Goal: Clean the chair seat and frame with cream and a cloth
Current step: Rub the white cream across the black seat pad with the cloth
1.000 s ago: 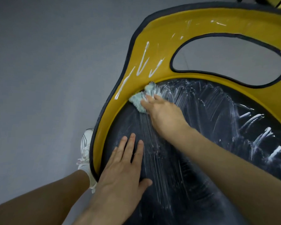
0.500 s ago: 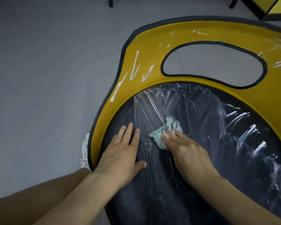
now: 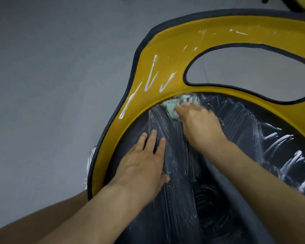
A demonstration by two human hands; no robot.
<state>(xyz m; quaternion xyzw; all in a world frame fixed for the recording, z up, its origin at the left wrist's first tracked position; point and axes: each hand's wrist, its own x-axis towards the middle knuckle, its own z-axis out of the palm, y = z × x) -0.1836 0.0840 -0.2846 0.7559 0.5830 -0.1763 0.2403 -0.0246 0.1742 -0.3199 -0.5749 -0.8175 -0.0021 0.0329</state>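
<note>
A round black chair seat (image 3: 236,124) smeared with white cream sits inside a yellow frame (image 3: 165,50) edged in black. White cream lines (image 3: 151,74) lie on the frame's left part. My right hand (image 3: 199,125) presses a pale green cloth (image 3: 173,104) against the far left rim of the seat, where seat and frame meet; its fingers cover part of the cloth. My left hand (image 3: 144,166) rests flat on the seat's left side, fingers straight.
Grey floor (image 3: 51,85) surrounds the chair. A white shoe (image 3: 91,161) shows just left of the frame's edge. An oval opening (image 3: 250,71) cuts through the frame. Dark legs of other furniture stand at the top edge.
My right hand has pushed the cloth from the middle of the seat back up to the rim by the frame. My left hand stays flat on the seat.
</note>
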